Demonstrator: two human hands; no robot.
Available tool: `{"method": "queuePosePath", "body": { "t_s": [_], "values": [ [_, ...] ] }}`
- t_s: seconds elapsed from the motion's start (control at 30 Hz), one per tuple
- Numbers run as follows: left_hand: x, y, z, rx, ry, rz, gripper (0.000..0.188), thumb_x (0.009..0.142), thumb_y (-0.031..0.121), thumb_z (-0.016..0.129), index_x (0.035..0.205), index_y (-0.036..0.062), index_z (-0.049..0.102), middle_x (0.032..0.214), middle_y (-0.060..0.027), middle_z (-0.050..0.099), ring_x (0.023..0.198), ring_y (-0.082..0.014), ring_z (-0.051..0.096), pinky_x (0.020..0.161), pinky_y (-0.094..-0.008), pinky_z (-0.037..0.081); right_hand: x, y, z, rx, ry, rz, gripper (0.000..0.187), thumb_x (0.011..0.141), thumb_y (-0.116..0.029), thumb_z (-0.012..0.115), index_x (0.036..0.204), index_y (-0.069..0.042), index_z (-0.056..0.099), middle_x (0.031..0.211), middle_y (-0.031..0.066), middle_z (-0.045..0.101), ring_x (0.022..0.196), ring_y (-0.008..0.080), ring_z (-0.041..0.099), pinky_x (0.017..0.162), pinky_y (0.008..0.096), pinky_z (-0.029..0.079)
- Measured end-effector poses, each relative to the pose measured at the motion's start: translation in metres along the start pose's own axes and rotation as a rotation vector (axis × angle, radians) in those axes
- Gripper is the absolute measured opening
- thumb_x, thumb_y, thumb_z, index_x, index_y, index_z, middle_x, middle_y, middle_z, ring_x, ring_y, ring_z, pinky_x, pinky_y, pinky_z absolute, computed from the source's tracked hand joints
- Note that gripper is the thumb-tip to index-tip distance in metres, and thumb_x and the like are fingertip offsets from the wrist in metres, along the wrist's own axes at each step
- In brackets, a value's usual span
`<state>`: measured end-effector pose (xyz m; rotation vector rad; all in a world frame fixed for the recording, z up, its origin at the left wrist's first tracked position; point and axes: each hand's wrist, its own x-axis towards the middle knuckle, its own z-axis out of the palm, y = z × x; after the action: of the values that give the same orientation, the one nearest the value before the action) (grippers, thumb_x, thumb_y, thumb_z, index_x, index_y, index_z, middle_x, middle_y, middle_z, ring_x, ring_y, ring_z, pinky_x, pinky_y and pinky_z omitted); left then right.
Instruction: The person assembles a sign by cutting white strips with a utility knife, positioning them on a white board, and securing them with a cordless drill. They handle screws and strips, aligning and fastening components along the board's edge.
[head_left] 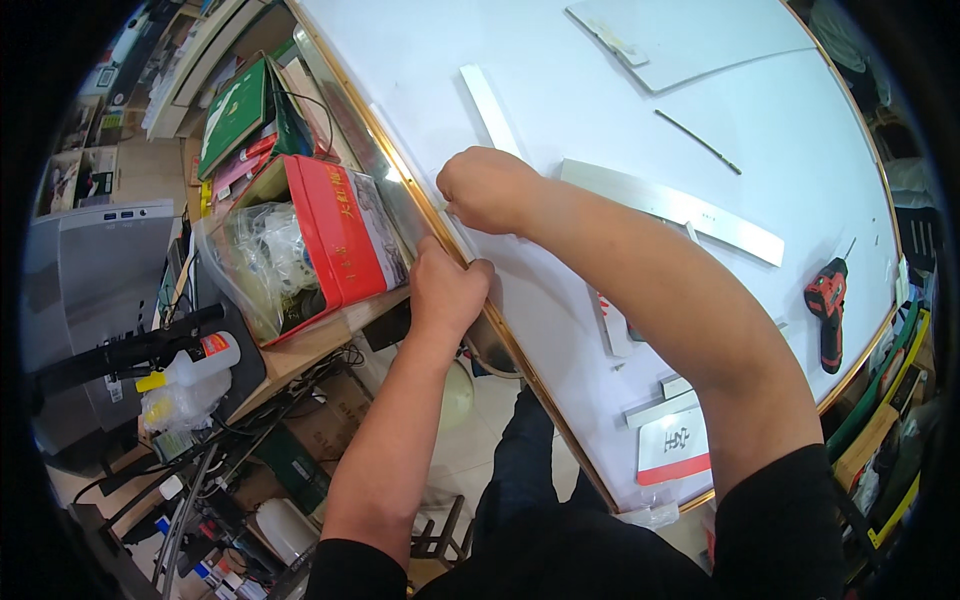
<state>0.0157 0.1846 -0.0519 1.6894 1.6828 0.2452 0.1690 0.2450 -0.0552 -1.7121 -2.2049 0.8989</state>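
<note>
My left hand (447, 288) is closed at the gold-trimmed edge of a white tabletop (560, 290), its thumb pressing on the rim. Just above and to the right, my right hand (487, 190) is curled into a fist low over the same edge. A small pale tip shows beneath its fingers; what it belongs to is hidden. Beyond that fist lies a white flat strip (487, 105). A wide silver metal bar (740, 232) rests on the surface, partly covered by my right forearm. Farther off is a thin dark rod (697, 141), like a long drill bit.
A red and black power drill (826, 315) lies near the right edge. White sheets (690, 45) cover the far side. Short metal pieces (660, 410) and a white card with a red band (672, 447) are nearer. A red box (340, 235) stands on the left-hand desk.
</note>
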Motion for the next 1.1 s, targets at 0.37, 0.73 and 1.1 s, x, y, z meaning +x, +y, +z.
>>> {"method": "queuePosePath", "body": {
  "t_s": [0.37,0.73,1.1],
  "values": [
    [0.001,-0.003,0.002,0.025,0.031,0.012,0.042,0.075,0.02,0.07,0.103,-0.0076,0.055,0.096,-0.03,0.07,0.097,-0.0438,0.069,0.088,-0.0452,0.053,-0.008,0.01,0.0,-0.01,0.049,-0.161,0.02,0.092,-0.021,0.065,0.092,-0.002,0.073,0.1,0.0169,0.066,0.093,0.037,0.066,0.083,0.0465,0.053],
    [-0.003,-0.001,0.002,0.008,0.018,0.041,0.046,0.076,0.02,0.07,0.108,-0.0083,0.053,0.104,-0.0313,0.069,0.103,-0.0458,0.067,0.093,-0.0458,0.052,0.015,0.014,-0.002,-0.09,0.124,-0.18,0.02,0.094,-0.021,0.063,0.092,-0.002,0.071,0.103,0.0169,0.065,0.094,0.0373,0.066,0.083,0.0458,0.053],
    [-0.004,-0.001,0.003,0.021,0.022,0.061,0.046,0.075,0.017,0.068,0.105,-0.0138,0.052,0.1,-0.035,0.066,0.1,-0.0497,0.065,0.092,-0.0483,0.052,0.035,0.014,-0.004,-0.114,0.085,-0.168,0.017,0.089,-0.016,0.065,0.089,-0.001,0.073,0.098,0.0198,0.069,0.095,0.0401,0.067,0.083,0.0482,0.054]
  ]
}}
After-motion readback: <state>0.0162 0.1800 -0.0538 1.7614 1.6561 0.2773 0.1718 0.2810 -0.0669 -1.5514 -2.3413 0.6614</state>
